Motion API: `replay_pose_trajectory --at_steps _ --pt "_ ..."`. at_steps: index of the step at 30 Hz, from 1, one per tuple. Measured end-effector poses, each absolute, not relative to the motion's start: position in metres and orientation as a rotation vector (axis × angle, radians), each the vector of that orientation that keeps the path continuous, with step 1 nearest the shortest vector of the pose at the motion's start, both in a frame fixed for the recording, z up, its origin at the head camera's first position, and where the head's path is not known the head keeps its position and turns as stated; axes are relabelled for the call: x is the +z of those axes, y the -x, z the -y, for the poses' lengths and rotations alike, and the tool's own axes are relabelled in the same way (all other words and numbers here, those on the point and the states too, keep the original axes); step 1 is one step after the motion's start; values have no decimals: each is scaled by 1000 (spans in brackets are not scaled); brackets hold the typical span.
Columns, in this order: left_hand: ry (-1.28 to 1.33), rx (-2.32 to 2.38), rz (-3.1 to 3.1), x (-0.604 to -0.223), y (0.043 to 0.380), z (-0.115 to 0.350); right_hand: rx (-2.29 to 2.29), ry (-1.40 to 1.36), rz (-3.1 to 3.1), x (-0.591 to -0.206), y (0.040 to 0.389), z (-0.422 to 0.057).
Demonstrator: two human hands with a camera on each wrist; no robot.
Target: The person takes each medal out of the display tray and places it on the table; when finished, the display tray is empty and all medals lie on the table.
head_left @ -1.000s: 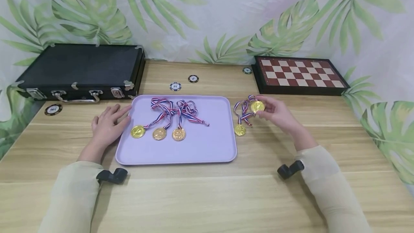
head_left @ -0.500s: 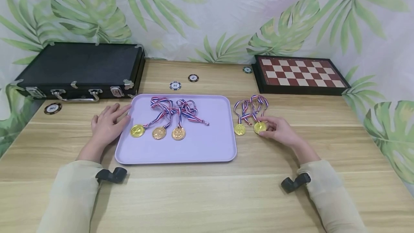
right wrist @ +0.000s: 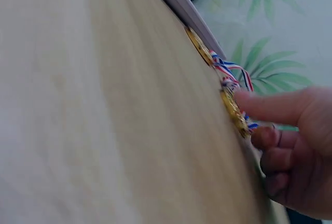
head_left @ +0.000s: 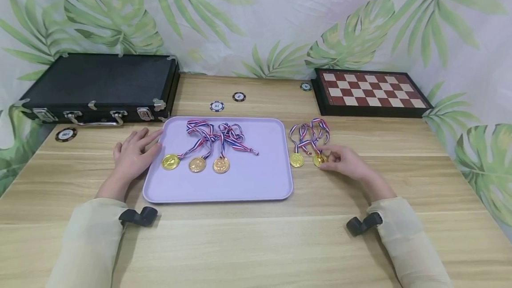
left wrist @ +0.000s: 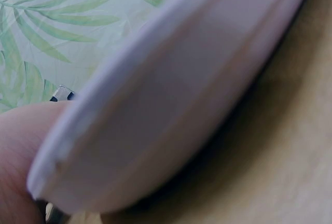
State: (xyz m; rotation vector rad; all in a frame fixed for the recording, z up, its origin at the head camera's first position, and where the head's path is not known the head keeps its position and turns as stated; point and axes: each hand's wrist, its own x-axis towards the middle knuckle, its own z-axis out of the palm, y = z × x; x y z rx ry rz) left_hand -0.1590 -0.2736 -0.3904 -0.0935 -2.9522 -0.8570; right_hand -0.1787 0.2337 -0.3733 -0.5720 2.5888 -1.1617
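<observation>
My left hand (head_left: 135,154) lies at the left edge of the lavender tray (head_left: 256,186), its fingers extended and touching the rim. The left wrist view is filled by the blurred tray wall (left wrist: 150,110). On the tray lie a gold medal (head_left: 170,162) and two bronze-coloured medals, their striped ribbons bunched behind. Right of the tray, my right hand (head_left: 345,162) holds a second gold medal (head_left: 317,160) at its edge between thumb and fingers, on the table. Part of that medal is hidden by the fingertips. Another gold medal (head_left: 297,160) rests between it and the tray.
A black case (head_left: 100,81) stands at the back left, a chessboard box (head_left: 372,90) at the back right. Poker chips lie about the table, including one by the case (head_left: 66,135) and one behind the tray (head_left: 217,106). A leaf-print cloth hangs behind.
My right hand has brought its gold medal toward me and down to the table, then slightly left, beside the other one. Its ribbon now loops out behind. My left hand has stayed put.
</observation>
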Motion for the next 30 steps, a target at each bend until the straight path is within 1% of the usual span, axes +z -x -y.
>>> replay_pose_trajectory --at_steps 3,6,10,13,18,22,26,30 --pt "91 -853 2951 -390 159 274 -1262 523 -2561 -361 179 -229" --pt "92 -853 2947 -389 159 274 -1401 553 -2541 -347 179 -214" --pt "92 -858 2949 -389 159 274 -1533 760 -2470 -334 179 -178" --pt "87 -862 2952 -389 159 274 -1543 940 -2403 -332 180 -143" --pt "80 -863 2952 -389 158 273 -1398 1083 -2366 -339 174 -87" --pt "81 -862 2953 -389 157 273 -1177 1129 -2418 -350 169 -53" --pt "80 -866 2956 -389 157 273 -917 1148 -2539 -357 168 -34" --pt "77 -866 2958 -389 157 273 -810 1132 -2615 -363 169 -25"
